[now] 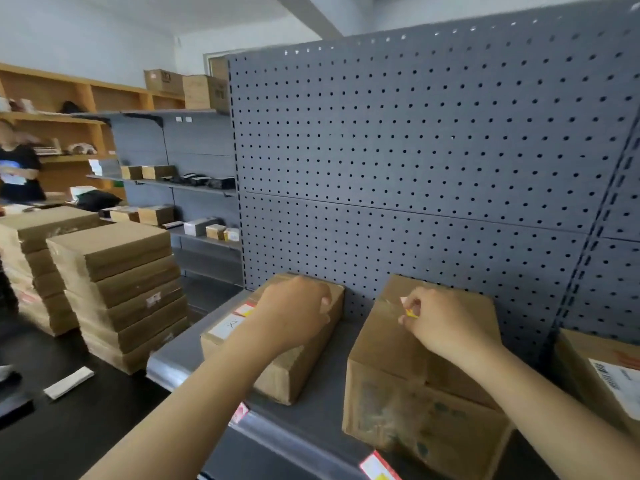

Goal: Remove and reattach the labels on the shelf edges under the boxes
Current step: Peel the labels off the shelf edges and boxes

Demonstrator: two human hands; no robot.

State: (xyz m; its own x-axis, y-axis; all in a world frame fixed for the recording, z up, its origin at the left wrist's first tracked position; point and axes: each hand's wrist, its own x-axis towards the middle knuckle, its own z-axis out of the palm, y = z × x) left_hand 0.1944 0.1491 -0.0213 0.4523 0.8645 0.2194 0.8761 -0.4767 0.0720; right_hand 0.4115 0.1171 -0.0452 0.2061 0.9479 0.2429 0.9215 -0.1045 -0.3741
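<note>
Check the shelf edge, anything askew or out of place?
Two things. The label under the right box sits tilted on the shelf edge, not flush. The right hand pinches a small yellow-and-white label piece above that box, off the edge. The left hand rests on the left box.

Two cardboard boxes are sitting on the grey shelf (pixel 322 403): left box (pixel 294 368) and right box (pixel 408 393), a bare lane running between them to the pegboard (pixel 415 150), which is blocking the far side. Third box (pixel 602 372) is crowding the far right. Hands are occupying both box tops. Near shelf edge is lying open, carrying labels (pixel 379 467). Box stacks (pixel 114 292) are standing left.
</note>
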